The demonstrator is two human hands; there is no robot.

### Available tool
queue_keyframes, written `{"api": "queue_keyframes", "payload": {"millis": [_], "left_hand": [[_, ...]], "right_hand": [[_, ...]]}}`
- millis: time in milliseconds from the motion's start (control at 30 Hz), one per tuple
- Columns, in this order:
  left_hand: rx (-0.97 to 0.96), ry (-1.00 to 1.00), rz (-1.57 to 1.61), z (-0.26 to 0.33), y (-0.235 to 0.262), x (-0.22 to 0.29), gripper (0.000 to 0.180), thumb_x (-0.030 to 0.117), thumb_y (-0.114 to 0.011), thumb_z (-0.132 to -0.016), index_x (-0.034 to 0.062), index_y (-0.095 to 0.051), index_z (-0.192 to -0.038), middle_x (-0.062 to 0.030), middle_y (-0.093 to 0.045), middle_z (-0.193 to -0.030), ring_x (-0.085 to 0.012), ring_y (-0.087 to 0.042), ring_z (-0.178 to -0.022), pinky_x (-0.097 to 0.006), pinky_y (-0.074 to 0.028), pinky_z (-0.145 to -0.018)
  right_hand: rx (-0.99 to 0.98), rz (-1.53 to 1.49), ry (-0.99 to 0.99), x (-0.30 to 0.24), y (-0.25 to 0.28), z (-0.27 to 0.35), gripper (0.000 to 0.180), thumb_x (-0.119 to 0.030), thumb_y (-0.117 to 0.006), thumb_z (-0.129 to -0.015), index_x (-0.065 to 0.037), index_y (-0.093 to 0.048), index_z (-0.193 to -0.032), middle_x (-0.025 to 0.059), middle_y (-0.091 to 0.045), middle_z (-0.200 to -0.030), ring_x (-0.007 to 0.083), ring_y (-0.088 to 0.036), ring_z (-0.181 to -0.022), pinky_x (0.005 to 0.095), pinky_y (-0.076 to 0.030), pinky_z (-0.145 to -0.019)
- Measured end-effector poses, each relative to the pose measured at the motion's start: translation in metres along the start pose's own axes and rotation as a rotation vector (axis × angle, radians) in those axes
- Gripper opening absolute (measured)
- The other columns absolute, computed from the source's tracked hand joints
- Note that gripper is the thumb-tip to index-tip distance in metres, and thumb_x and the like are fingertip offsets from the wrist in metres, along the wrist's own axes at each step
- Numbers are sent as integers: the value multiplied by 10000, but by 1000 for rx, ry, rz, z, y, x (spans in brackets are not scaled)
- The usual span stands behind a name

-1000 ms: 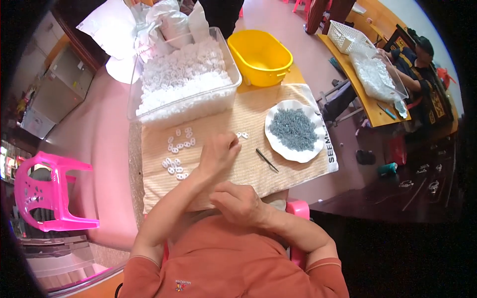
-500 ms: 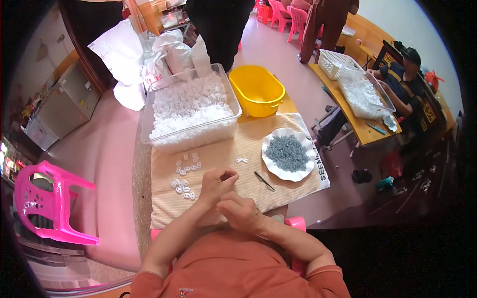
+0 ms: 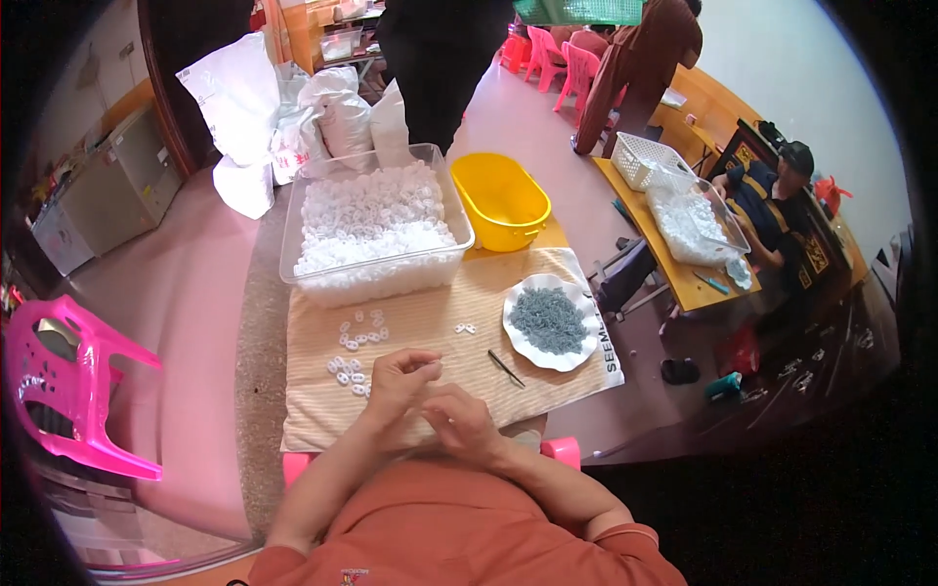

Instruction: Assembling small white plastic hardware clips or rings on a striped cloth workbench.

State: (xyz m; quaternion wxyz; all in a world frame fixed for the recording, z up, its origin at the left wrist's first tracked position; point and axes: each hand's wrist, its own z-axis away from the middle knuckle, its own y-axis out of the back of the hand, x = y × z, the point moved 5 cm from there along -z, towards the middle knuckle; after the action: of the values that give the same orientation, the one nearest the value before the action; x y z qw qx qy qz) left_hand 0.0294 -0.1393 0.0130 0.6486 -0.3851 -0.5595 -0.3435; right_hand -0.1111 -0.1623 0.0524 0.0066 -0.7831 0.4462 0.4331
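Observation:
My left hand (image 3: 399, 384) is over the towel-covered table, thumb and fingers pinched together. Close beside it, my right hand (image 3: 463, 422) has its fingers bent inward toward the left fingertips. Whatever lies between the fingers of either hand is too small to make out. Left of my hands are several small white two-holed plastic pieces (image 3: 349, 373) in loose groups. A small white pair (image 3: 466, 329) lies farther off. Dark tweezers (image 3: 506, 368) rest to the right, near a white wavy-edged plate (image 3: 561, 363) heaped with small grey pieces (image 3: 549, 319).
A large clear bin (image 3: 391, 276) full of white pieces stands at the far side, next to a yellow tub (image 3: 500, 227). White sacks (image 3: 234, 107) are behind it. A pink chair (image 3: 83, 391) stands left; a co-worker (image 3: 772, 200) sits at another table (image 3: 705, 289) on the right.
The view has shifted slightly. My hands have moved a little, and my right fingers have loosened from a tighter curl. A green basket has come into view at the top.

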Motion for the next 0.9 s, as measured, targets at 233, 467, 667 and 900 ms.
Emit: {"api": "queue_keyframes", "payload": {"millis": [233,467,667,900], "left_hand": [[-69,25,249,4,-1,-9,179,65,-689,-849,-17,-652,-1004,-71,-678,-834,-107,-635,-742,-228,-528,-658],[-54,64,196,7,-4,-12,189,84,-674,-867,-14,-653,-1027,-51,-677,-857,-95,-626,-752,-219,-511,-650],[-32,59,164,8,-3,-13,169,109,-675,-871,-8,-662,-992,-37,-673,-844,-77,-611,-735,-202,-490,-636],[15,28,184,8,0,-18,127,72,-682,-858,-6,-662,-956,-27,-664,-823,-69,-595,-713,-198,-484,-631]], "right_hand": [[88,33,14,0,4,-3,141,13,-651,-812,-18,-587,-934,148,-588,-877,299,-609,-711,342,-500,-598],[102,-44,-122,14,10,0,150,27,-658,-807,-8,-599,-941,148,-609,-901,281,-624,-751,325,-507,-630],[127,-23,-43,16,10,-2,148,39,-656,-807,-6,-609,-940,141,-628,-900,250,-628,-754,309,-506,-635],[137,22,-23,21,6,-1,169,19,-665,-803,-12,-600,-956,157,-615,-901,296,-637,-784,336,-519,-662]]}}
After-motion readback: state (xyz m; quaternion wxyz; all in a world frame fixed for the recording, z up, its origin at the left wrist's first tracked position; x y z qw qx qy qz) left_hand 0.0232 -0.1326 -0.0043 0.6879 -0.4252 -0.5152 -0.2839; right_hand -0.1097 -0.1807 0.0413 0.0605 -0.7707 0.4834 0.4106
